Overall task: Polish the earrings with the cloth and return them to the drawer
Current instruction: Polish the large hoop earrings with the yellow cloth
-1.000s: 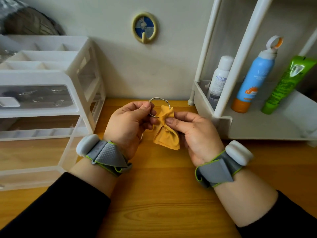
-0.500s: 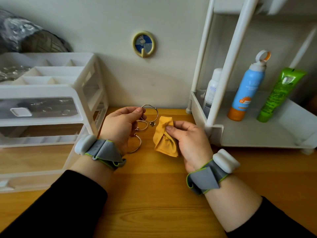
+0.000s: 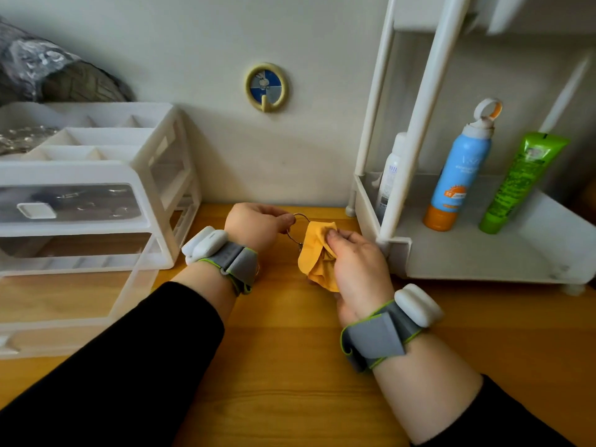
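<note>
While the hoop earring [image 3: 301, 215] hangs over the tabletop [image 3: 283, 350], its right side lies against the yellow cloth [image 3: 314, 250] and is partly hidden by it.

Left hand [image 3: 254, 225]: fingers [image 3: 287, 221] curled, tips pinching the hoop's left side.

Right hand [image 3: 361, 269]: fingers and thumb curled round the bunched cloth, thumb pressing the upper fold.

Both hands are near the back of the tabletop, close to the wall.

To the left: white drawer unit [image 3: 96, 175], with a clear drawer [image 3: 64, 301] pulled out toward the person.

To the right: white rack [image 3: 467, 253] carrying a white bottle [image 3: 390, 175], a blue spray can [image 3: 458, 175] and a green tube [image 3: 519, 185].

On the wall above the hands: round hook [image 3: 266, 87].
</note>
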Available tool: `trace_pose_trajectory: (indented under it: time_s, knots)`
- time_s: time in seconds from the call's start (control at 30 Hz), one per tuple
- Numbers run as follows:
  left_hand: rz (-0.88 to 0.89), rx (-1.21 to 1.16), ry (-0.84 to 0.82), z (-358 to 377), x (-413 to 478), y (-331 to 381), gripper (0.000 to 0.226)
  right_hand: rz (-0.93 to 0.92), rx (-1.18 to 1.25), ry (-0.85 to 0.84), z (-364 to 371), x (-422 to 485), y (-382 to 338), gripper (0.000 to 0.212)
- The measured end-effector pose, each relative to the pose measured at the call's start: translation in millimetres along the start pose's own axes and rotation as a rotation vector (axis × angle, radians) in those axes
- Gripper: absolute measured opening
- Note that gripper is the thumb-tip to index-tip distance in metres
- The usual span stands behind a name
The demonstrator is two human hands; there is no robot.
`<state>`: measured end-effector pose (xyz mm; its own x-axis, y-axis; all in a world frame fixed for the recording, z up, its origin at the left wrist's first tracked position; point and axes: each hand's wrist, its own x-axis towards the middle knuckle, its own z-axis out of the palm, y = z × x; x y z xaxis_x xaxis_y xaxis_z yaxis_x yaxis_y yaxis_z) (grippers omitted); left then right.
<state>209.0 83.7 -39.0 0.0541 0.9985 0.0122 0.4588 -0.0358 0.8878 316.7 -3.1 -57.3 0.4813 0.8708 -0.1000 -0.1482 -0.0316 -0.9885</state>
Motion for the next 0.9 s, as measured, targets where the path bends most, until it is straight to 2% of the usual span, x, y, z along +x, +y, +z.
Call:
trace_pose_trajectory:
  time_s: [0.23, 0.47, 0.73, 0.9]
  knots:
    - [-0.013, 0.163, -0.062, 10.0, 9.4, 2.6, 0.014, 0.018, 0.028, -0.007, -1.5, -1.4, -3.6, 0.016]
    - [0.013, 0.287, -0.026, 12.6, 12.3, -0.1, 0.013, 0.021, 0.046, -0.024, -2.8, -2.3, -3.7, 0.019]
    - [-0.003, 0.229, -0.08, 7.1, 16.0, -2.5, 0.014, 0.023, 0.028, -0.02, -0.9, 0.9, 1.8, 0.017]
    - [0.031, 0.248, -0.058, -3.7, 8.2, -4.3, 0.017, 0.044, 0.053, -0.031, -2.9, 3.3, 2.5, 0.017]
